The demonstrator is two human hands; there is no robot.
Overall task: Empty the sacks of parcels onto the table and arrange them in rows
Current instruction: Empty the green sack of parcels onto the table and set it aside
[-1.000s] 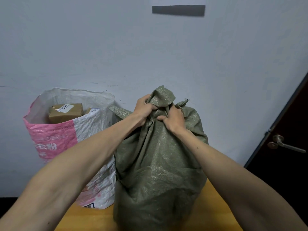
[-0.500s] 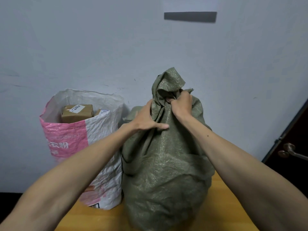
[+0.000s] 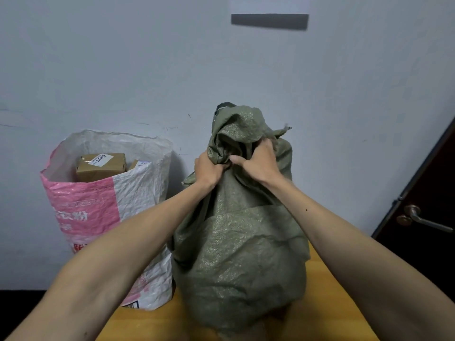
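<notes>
Centre of frame: green woven sack (image 3: 241,254), upright on the wooden table (image 3: 327,303), neck bunched and twisted shut. Left hand (image 3: 209,169) is clenched around the gathered neck on its left side; right hand (image 3: 258,163) is fisted into the same bunch just beside it, thumb across the fabric. Both grip cloth only. Contents hidden; the belly bulges, so likely full.

Left of it, touching or nearly so: pink-and-white sack (image 3: 98,210), mouth open, a brown labelled parcel (image 3: 101,166) showing at the top with a second one beside it. No parcels are out on the table yet; the task looks to be at its start.

Risks, as judged:
- The sack stands close to the table's right edge in the lower right of frame. A hard tug at the neck could tip it off that side.
- If the neck lets go suddenly, parcels may spill unchecked, some over the edge.
- Slick woven fabric could slip through the fists.
- A leftward lurch could knock the open sack over and mix the loads.

Surroundings: grey wall (image 3: 123,70) close behind both sacks, so no room to tip backward. Dark door (image 3: 433,193) with lever handle (image 3: 418,217) at right. Little bare tabletop shows; the two sacks occupy most of it, which crowds any rows.
</notes>
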